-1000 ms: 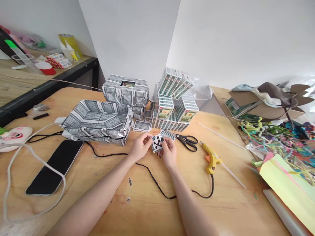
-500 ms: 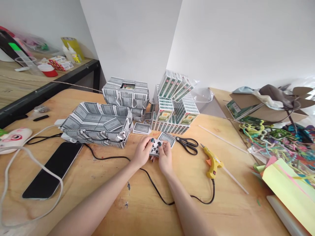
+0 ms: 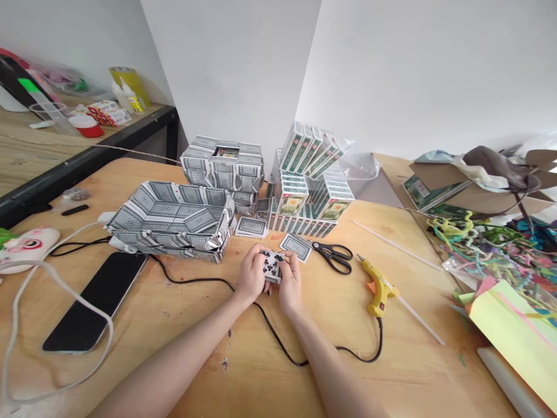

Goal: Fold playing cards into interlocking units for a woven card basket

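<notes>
A playing card (image 3: 271, 266) with black clubs faces up between my two hands, its near edge bent down. My left hand (image 3: 252, 273) grips its left side, and my right hand (image 3: 290, 281) holds the right side with the thumb on top. Fingers below the card are partly hidden. Just beyond my hands lies a face-down playing card (image 3: 296, 247), with black-handled scissors (image 3: 334, 256) touching or close to its right. A small stack of cards (image 3: 251, 227) sits farther back. To the left stands an open tray made of folded cards (image 3: 169, 217).
A yellow glue gun (image 3: 378, 285) lies at right, its black cord crossing the table below my hands. Boxed card decks (image 3: 304, 191) are piled at the back beside a card-covered box (image 3: 223, 165). A phone (image 3: 96, 302) lies left; coloured paper (image 3: 517, 337) lies right.
The card in my hands has come slightly nearer and tilted, and its near edge now shows bent down. My fingers have shifted around it; the face-down card beyond is more fully visible.
</notes>
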### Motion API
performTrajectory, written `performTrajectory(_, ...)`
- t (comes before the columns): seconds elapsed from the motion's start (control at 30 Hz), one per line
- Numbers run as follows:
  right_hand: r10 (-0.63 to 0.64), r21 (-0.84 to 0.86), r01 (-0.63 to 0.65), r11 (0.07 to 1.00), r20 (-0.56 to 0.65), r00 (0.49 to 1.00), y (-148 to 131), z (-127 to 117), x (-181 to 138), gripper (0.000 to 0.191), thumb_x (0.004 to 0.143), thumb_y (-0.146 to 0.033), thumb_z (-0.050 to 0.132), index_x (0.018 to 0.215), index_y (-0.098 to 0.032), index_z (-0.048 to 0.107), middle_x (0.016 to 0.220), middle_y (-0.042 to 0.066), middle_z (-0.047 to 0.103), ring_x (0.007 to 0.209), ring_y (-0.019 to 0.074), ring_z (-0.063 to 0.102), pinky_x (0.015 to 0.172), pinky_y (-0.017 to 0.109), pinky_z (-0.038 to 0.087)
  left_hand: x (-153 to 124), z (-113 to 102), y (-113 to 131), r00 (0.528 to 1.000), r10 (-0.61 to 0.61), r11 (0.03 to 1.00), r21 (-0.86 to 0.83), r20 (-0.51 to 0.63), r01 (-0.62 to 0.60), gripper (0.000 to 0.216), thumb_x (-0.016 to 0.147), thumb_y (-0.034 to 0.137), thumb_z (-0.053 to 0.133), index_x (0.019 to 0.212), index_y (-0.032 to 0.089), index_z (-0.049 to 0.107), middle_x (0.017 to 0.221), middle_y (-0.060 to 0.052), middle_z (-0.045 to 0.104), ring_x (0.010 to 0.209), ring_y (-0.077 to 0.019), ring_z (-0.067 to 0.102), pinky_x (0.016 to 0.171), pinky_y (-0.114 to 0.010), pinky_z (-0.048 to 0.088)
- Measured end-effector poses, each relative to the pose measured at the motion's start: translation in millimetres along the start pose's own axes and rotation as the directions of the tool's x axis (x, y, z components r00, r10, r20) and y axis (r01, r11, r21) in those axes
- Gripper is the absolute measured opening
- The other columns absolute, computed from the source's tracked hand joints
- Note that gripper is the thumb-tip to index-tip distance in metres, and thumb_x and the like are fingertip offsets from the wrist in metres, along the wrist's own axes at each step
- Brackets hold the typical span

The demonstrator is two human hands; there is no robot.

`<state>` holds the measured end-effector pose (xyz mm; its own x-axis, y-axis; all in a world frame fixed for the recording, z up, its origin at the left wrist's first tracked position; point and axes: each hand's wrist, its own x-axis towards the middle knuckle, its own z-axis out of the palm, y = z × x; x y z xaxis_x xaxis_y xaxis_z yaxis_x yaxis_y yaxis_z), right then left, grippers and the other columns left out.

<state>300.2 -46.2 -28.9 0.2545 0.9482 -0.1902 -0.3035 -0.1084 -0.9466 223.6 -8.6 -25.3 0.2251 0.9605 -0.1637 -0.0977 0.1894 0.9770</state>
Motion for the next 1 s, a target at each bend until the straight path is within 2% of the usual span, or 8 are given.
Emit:
performTrajectory(0.13, -0.024, 0.023, 0.024, 0.999, 0.005, 1.000, 0, -1, 1, 0.015, 0.080, -0.035, 0.037, 0.091, -0.026, 0.033, 0.041, -0.010, 0.042, 0.037, 0.0152, 0.051, 0.030, 0.021, 0.029, -1, 0, 2, 1.000, 0.014, 1.000, -0.027, 0.013, -0.013, 0.013, 0.073, 0.022, 0.034, 0.078, 0.021, 0.047, 0.044, 0.008, 0.042, 0.022, -0.0088, 0.038, 0.023, -0.021, 0.025)
performTrajectory(0.37, -0.001, 0.099, -0.005, 0.995, 0.059, 0.998, 0, -4, 5, 0.013, 0.075, -0.030, 0.044, 0.082, -0.025, 0.034, 0.044, -0.009, 0.046, 0.033, 0.0129, 0.048, 0.029, 0.021, 0.031, -1, -2, 2, 0.998, 0.009, 0.989, -0.148, 0.060, 0.000, 0.012, 0.075, 0.025, 0.031, 0.074, 0.021, 0.042, 0.039, 0.009, 0.039, 0.022, -0.0091, 0.039, 0.023, -0.019, 0.028)
performTrajectory(0.67, 0.120, 0.259, -0.160, 0.953, 0.161, 0.980, -2, -9, 8, 0.025, 0.076, -0.042, 0.054, 0.081, -0.023, 0.039, 0.054, -0.006, 0.055, 0.041, 0.0134, 0.057, 0.033, 0.021, 0.043, -1, -4, 6, 0.997, 0.057, 0.993, -0.103, -0.043, -0.061, 0.024, 0.079, 0.038, 0.040, 0.068, 0.018, 0.046, 0.045, 0.008, 0.041, 0.025, -0.0066, 0.037, 0.024, -0.018, 0.025)
performTrajectory(0.83, 0.192, 0.234, -0.277, 0.932, 0.330, 0.924, -5, -16, 12, 0.028, 0.075, -0.042, 0.060, 0.080, -0.019, 0.043, 0.063, -0.001, 0.060, 0.051, 0.0154, 0.062, 0.039, 0.025, 0.051, 6, -12, 3, 0.977, 0.199, 0.977, 0.091, -0.084, -0.191, 0.022, 0.078, 0.033, 0.047, 0.065, 0.016, 0.051, 0.055, 0.004, 0.046, 0.046, -0.0072, 0.045, 0.042, -0.017, 0.036)
performTrajectory(0.9, 0.172, 0.235, -0.267, 0.935, 0.358, 0.918, -4, -18, 11, 0.029, 0.075, -0.042, 0.060, 0.080, -0.019, 0.043, 0.068, 0.000, 0.062, 0.056, 0.0162, 0.064, 0.044, 0.028, 0.054, 11, -16, 3, 0.966, 0.247, 0.957, 0.175, -0.082, -0.230, 0.014, 0.075, 0.029, 0.052, 0.072, 0.016, 0.055, 0.061, 0.003, 0.050, 0.053, -0.0081, 0.047, 0.049, -0.018, 0.038)
performTrajectory(1.0, 0.125, 0.249, -0.217, 0.944, 0.337, 0.933, -3, -19, 11, 0.028, 0.075, -0.040, 0.061, 0.078, -0.020, 0.043, 0.076, 0.001, 0.063, 0.065, 0.0174, 0.065, 0.053, 0.033, 0.057, 17, -21, 3, 0.968, 0.244, 0.943, 0.249, -0.064, -0.222, 0.013, 0.075, 0.028, 0.053, 0.077, 0.016, 0.057, 0.066, 0.002, 0.054, 0.058, -0.0093, 0.048, 0.053, -0.019, 0.038)
